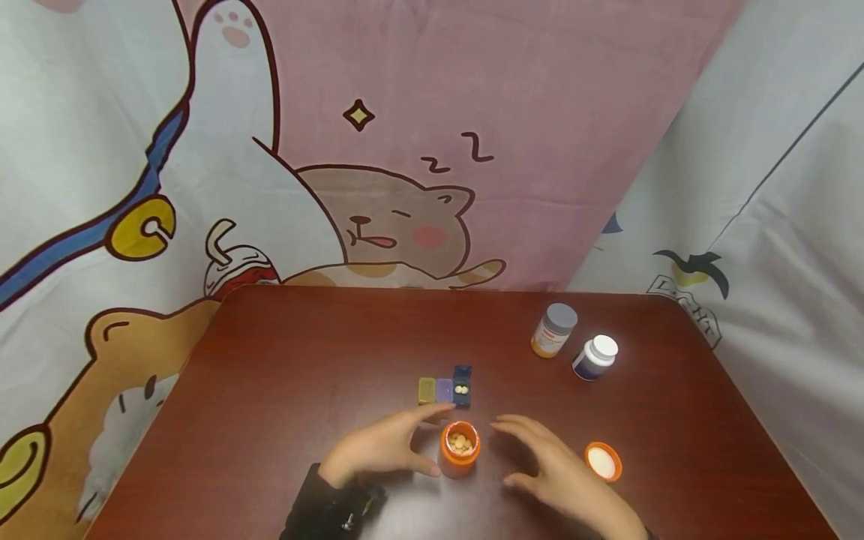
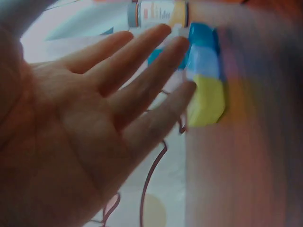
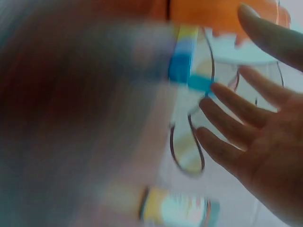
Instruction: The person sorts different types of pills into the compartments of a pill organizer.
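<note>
Clearly, orange bottle (image 1: 456, 468) holds tablets (image 1: 461, 444), pillbox (image 1: 444, 390) two pills (image 1: 459, 389); left grip (image 1: 383, 445), right grip (image 1: 555, 469) relaxed.

The left hand (image 2: 102, 109) shows its palm, four fingers straight and slightly spread. Just past the fingertips lies a yellow, pale blue and blue pillbox (image 2: 207, 101); contact is unclear. A bottle (image 2: 158, 13) stands farther beyond them, printed cloth (image 2: 168, 189) behind the fingers, blurred tabletop (image 2: 246, 165) past the pillbox.
</note>
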{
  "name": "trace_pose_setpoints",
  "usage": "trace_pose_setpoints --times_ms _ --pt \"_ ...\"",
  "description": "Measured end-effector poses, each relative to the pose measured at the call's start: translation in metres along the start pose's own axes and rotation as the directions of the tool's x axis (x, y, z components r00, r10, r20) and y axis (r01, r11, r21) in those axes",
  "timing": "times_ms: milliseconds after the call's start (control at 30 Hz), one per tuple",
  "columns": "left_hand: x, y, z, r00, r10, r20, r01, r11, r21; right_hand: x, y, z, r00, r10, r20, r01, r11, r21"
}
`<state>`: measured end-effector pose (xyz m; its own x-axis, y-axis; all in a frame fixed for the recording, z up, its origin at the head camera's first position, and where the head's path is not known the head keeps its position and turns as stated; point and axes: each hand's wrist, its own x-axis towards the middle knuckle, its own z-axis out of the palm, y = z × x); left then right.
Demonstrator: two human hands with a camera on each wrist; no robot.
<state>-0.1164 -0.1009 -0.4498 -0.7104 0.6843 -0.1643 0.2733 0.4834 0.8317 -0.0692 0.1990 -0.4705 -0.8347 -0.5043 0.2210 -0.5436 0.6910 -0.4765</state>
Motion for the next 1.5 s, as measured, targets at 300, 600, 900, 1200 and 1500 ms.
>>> trace_pose_setpoints --times_ms 300,600,900,1200,1500 --pt "0.019 -0.004 0.023 0.998 0.066 0.007 -0.066 0.998 -0.011 -0.044 0.05 -0.024 0.988 0.044 -0.147 -0.068 0.985 -0.16" --pt "0.023 -0.003 0.029 0.997 0.073 -0.015 -0.074 0.995 -0.066 -0.068 0.071 -0.037 0.949 0.312 -0.052 -0.315 0.92 -0.235" --pt "0.024 -0.003 0.029 0.997 0.074 -0.034 -0.075 0.996 -0.043 -0.071 0.075 -0.034 0.936 0.335 -0.108 -0.351 0.91 -0.221" --pt "0.025 -0.004 0.028 0.996 0.076 -0.036 -0.077 0.996 -0.035 -0.047 0.061 -0.025 0.945 0.264 -0.194 -0.298 0.938 -0.177" --pt "0.025 -0.006 0.03 0.996 0.081 -0.037 -0.082 0.996 -0.033 -0.011 0.018 -0.023 0.985 0.03 -0.17 -0.046 0.995 -0.092"
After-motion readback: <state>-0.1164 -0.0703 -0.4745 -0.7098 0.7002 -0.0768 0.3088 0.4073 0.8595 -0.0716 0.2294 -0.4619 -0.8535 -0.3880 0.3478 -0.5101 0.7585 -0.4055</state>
